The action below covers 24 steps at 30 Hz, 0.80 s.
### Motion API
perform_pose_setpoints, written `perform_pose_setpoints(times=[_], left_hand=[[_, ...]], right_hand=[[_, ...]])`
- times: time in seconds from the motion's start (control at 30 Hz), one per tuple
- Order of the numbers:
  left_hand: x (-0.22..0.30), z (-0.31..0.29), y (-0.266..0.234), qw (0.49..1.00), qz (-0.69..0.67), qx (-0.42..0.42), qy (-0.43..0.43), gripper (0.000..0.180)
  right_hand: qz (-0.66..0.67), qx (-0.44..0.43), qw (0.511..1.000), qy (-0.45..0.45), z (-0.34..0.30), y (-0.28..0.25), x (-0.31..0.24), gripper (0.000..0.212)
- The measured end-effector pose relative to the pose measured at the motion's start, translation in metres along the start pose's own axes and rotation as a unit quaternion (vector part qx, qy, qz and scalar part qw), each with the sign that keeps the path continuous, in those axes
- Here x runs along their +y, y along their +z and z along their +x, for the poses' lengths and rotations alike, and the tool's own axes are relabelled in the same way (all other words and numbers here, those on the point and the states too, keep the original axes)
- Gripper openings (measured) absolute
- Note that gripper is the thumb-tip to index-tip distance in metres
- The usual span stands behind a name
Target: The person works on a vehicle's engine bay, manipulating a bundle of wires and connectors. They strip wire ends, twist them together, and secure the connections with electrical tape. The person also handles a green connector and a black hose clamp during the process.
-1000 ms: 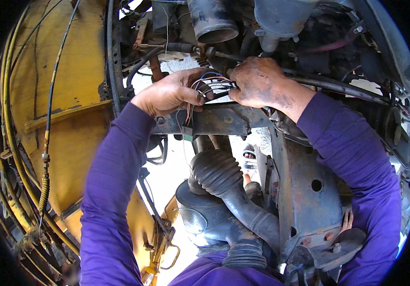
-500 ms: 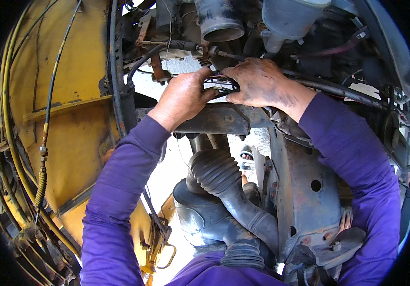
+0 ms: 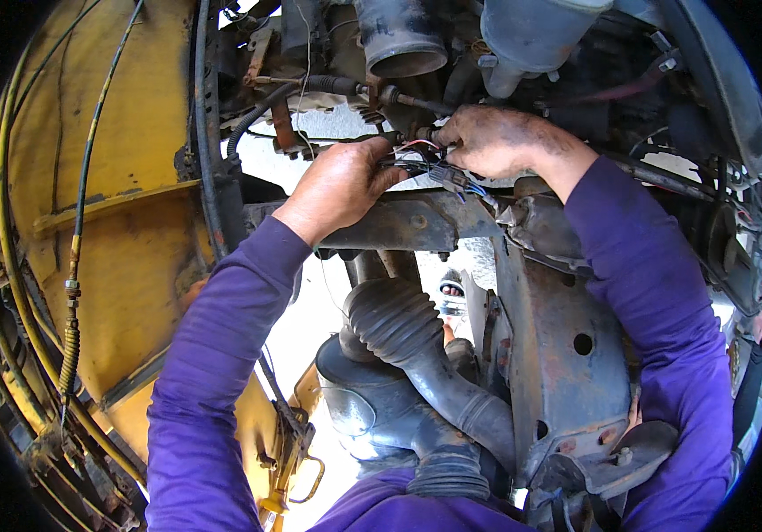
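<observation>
Both my hands are at a bundle of thin wires (image 3: 412,163) above a dark metal crossmember (image 3: 398,222). My left hand (image 3: 343,184) pinches the dark wires between thumb and fingers. On the other side, my right hand (image 3: 498,142) has its fingers curled at the wires' right end, by some reddish and white strands; the fingertips are partly hidden. Just below the right hand a small grey connector (image 3: 448,176) with blue wires lies exposed over the crossmember.
A yellow panel (image 3: 124,133) with cables stands at the left. Below my hands are a ribbed black hose (image 3: 394,319) and a round canister (image 3: 354,390). A rusty frame rail (image 3: 558,346) runs at right; a pale reservoir (image 3: 536,35) hangs above. Another person's foot (image 3: 452,290) shows below.
My right hand has shifted slightly right and away from my left, and its wrist has turned. The connector with blue wires and the reddish strands now show.
</observation>
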State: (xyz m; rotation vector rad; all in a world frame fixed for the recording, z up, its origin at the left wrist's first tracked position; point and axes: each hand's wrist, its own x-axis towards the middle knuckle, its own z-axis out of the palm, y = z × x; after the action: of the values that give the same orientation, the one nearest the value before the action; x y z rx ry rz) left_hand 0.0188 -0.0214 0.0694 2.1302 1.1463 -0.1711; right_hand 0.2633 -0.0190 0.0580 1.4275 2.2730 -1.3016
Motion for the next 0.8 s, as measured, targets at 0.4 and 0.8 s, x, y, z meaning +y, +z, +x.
perform_pose_setpoints(times=[0.4, 0.8], left_hand=[[-0.004, 0.011, -0.003, 0.998, -0.058, -0.024, 0.009, 0.049], [0.007, 0.008, -0.013, 0.998, -0.020, -0.066, -0.008, 0.036]], right_hand=[[-0.072, -0.029, 0.997, 0.000, 0.000, 0.004, 0.007, 0.026], [0.008, 0.026, 0.999, 0.041, -0.004, -0.002, 0.001, 0.039]])
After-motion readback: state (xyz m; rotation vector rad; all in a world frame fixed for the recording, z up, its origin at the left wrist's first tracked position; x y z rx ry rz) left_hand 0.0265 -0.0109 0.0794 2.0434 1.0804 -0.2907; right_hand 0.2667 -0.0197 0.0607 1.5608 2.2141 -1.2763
